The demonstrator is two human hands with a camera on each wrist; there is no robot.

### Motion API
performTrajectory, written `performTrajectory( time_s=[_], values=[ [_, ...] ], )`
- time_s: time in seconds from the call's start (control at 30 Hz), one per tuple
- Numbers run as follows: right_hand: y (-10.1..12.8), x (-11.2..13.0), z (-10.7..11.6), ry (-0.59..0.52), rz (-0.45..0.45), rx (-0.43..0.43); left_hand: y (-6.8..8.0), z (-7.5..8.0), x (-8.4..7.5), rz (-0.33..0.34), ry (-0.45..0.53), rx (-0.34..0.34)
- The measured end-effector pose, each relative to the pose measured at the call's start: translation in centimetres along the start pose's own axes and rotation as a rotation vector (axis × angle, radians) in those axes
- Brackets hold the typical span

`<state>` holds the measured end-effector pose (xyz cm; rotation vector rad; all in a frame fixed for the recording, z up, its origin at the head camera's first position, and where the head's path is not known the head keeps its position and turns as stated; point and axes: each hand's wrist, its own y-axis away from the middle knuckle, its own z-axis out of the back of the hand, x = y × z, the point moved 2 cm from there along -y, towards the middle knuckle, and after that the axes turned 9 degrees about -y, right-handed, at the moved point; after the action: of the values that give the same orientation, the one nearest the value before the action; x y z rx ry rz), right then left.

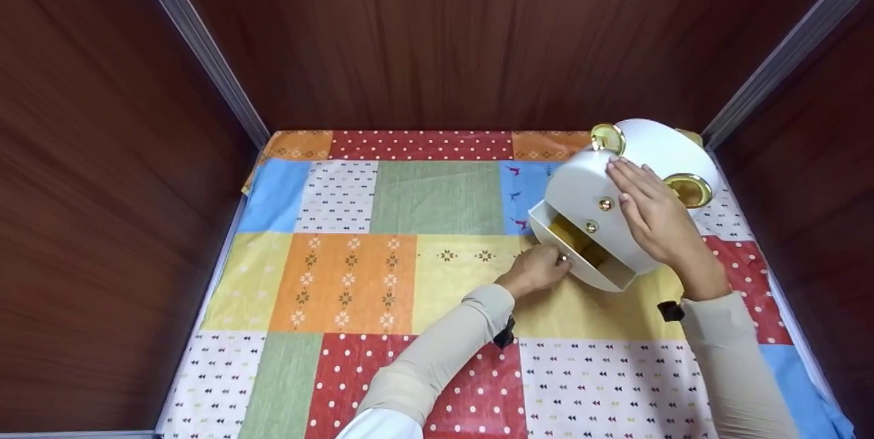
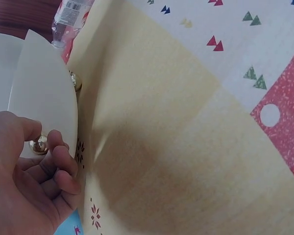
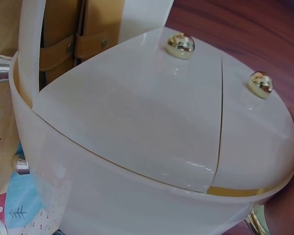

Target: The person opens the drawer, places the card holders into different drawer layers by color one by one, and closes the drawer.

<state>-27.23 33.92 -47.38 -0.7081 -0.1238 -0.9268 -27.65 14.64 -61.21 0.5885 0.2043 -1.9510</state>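
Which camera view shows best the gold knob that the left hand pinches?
The left wrist view: the gold knob sits close, pinched by the left hand. The head view shows it tiny at the open drawer. In the right wrist view I cannot tell which knob it is.

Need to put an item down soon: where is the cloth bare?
Bare: the patchwork tablecloth left of the left hand, out to the wooden left wall. Crowded: far right corner, with the white oval drawer box and right hand.

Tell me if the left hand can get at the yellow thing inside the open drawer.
Probably yes: the drawer stands pulled out with its top open. But the left hand now pinches its knob, so it must let go first.
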Motion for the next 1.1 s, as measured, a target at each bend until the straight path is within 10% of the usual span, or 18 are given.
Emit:
performTrajectory(
  time_s=[1.1],
  values=[
    [-0.1, 0.1, 0.2, -0.006, 0.025, -0.016, -1.8, -0.5, -1.9, 0.049, -0.036, -0.045]
  ],
)
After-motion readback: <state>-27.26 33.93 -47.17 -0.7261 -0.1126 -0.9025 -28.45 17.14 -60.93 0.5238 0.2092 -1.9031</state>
